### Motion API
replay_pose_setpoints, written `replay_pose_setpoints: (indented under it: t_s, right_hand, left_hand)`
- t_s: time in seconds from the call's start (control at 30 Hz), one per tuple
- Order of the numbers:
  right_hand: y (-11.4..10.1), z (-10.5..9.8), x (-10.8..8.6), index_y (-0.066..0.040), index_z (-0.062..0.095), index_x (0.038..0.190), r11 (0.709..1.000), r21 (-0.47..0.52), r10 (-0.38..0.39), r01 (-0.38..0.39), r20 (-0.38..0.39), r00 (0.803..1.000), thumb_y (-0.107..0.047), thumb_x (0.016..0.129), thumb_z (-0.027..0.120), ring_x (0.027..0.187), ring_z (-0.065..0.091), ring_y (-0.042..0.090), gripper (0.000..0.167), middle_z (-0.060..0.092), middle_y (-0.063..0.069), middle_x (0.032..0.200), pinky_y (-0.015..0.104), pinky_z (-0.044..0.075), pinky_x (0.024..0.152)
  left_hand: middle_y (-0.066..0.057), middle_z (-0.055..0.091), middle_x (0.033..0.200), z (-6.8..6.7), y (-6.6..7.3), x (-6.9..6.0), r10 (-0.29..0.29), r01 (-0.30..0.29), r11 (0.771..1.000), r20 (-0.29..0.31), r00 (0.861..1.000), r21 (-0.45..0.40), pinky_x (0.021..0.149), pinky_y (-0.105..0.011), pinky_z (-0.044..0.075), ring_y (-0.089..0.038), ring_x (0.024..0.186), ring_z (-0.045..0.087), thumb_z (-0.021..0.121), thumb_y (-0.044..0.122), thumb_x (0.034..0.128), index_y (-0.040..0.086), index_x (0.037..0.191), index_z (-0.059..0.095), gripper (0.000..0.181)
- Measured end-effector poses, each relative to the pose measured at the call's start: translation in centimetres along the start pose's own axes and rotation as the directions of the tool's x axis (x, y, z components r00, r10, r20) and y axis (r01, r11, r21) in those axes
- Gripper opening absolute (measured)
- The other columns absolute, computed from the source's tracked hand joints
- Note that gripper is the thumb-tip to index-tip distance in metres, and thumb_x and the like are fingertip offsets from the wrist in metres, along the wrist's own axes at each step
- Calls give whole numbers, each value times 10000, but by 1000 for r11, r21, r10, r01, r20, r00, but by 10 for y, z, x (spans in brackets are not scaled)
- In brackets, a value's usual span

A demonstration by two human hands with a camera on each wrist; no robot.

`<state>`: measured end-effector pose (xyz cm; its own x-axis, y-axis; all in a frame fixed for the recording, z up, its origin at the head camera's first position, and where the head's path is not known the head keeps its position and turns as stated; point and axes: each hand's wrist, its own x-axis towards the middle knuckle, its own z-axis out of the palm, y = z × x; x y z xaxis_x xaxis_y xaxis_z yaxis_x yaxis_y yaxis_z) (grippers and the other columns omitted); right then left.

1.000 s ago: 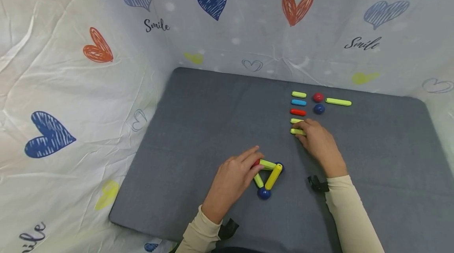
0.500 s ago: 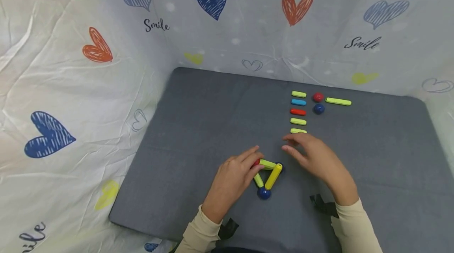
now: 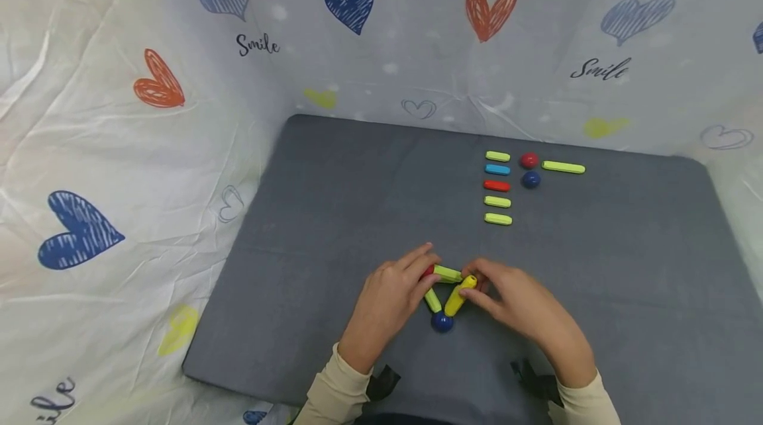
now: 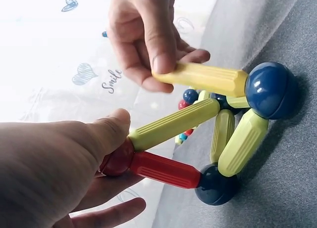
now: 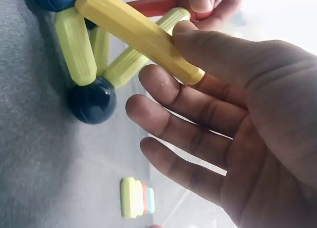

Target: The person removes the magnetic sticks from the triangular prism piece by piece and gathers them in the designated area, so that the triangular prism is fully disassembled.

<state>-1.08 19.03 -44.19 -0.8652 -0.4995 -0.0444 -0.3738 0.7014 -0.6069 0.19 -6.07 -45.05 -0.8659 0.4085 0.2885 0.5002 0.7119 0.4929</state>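
Near the front of the grey table stands a frame of sticks and balls. My left hand (image 3: 390,299) holds the red ball (image 4: 118,159) at its top between thumb and fingers. From that ball slope a red stick (image 4: 166,169) and a light green stick (image 4: 173,123) to blue balls below. Thumb and fingers of my right hand (image 3: 524,299) pinch the free end of a yellow stick (image 4: 205,78). Its other end touches the nearest blue ball (image 4: 272,89), and it tilts upward. Light green sticks (image 4: 242,143) join the blue balls at the base.
Farther back on the grey table (image 3: 357,193) lies a column of short sticks: light green, blue (image 3: 497,169) and red (image 3: 497,185). To its right are a red ball (image 3: 529,160), a blue ball (image 3: 531,179) and a longer light green stick (image 3: 563,167). A printed white cloth (image 3: 429,34) hangs behind.
My right hand has moved from the column of short sticks toward me and left, and now pinches the yellow stick. My left hand has stayed on the red ball.
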Motion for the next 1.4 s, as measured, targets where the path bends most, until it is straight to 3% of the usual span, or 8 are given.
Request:
replay_pose_setpoints:
  t_s: [0.2, 0.43, 0.73, 1.1, 1.4]
  right_hand:
    - [1, 1, -18, -166, 689, 1133, 999, -17, 35, -36, -8, 999, -220, 939, 842, 831, 648, 28, 253, 675, -144, 970, 366, 600, 746]
    - [1, 2, -30, -197, 682, 1074, 994, -51, 96, -94, 48, 994, -142, 899, 859, 886, 637, 119, 254, 648, -124, 980, 358, 580, 813]
    - [-5, 28, -29, -200, 728, 1084, 992, -121, 27, -21, 49, 998, -225, 884, 893, 867, 616, 52, 261, 681, -131, 986, 367, 573, 811]
    - [-11, 50, -31, -217, 719, 1018, 972, -228, 45, -57, -57, 997, -323, 820, 943, 766, 573, 10, 317, 661, -144, 899, 311, 543, 721]
    - [-13, 57, -33, -232, 714, 996, 967, -239, 72, -88, -75, 995, -348, 844, 922, 694, 516, 13, 282, 619, -150, 845, 276, 493, 641]
  left_hand:
    - [-32, 636, 1486, 2, 0, -1, -9, 9, 1000, 0, 1000, -4, 674, -236, 560, -127, 798, 722, 687, 325, 1051, 203, 1279, 738, 264]
    - [-34, 639, 1482, 2, 1, 0, -9, 9, 1000, -14, 1000, -9, 710, -261, 579, -130, 834, 734, 694, 313, 1048, 201, 1279, 739, 260]
    - [-40, 640, 1481, 1, 0, -1, 1, -2, 1000, -25, 1000, -12, 719, -280, 588, -139, 852, 742, 709, 298, 1040, 200, 1278, 738, 259]
    - [-40, 641, 1480, 2, 0, -1, 2, -3, 1000, -26, 1000, -17, 722, -285, 591, -144, 849, 740, 698, 309, 1045, 205, 1275, 738, 256]
    - [-34, 638, 1485, 2, 0, -1, -2, 2, 1000, -19, 1000, -14, 668, -252, 565, -151, 829, 733, 716, 298, 1034, 208, 1279, 736, 262]
